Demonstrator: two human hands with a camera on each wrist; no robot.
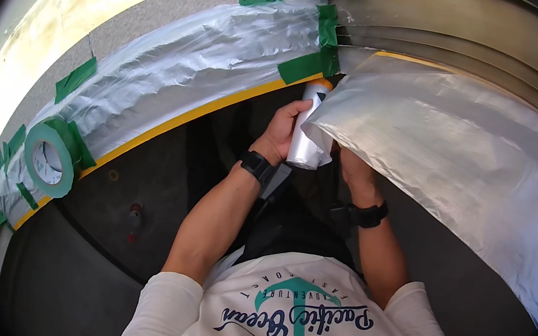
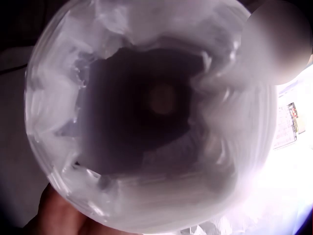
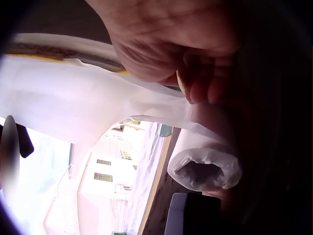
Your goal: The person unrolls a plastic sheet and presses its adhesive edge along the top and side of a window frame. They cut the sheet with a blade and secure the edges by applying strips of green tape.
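Observation:
My left hand (image 1: 279, 129) grips a roll of masking film (image 1: 307, 136), its thumb along the side. An orange-yellow tape end shows at the roll's top. Seen from the left wrist, the roll's open core (image 2: 146, 107) fills the picture, ringed by crumpled film. A wide translucent sheet (image 1: 433, 127) runs from the roll to the right. My right hand (image 1: 356, 171) is partly hidden behind that sheet's lower edge. In the right wrist view its curled fingers (image 3: 210, 88) and thumb pinch the film close to the roll.
More film (image 1: 189, 53) covers the curved surface at left, held by green tape pieces (image 1: 76, 80) and a yellow tape strip (image 1: 216, 105). A green tape roll (image 1: 49, 159) hangs against it. Ridged panels (image 1: 457, 30) rise beyond the sheet. A small bottle-like object (image 1: 135, 222) lies below.

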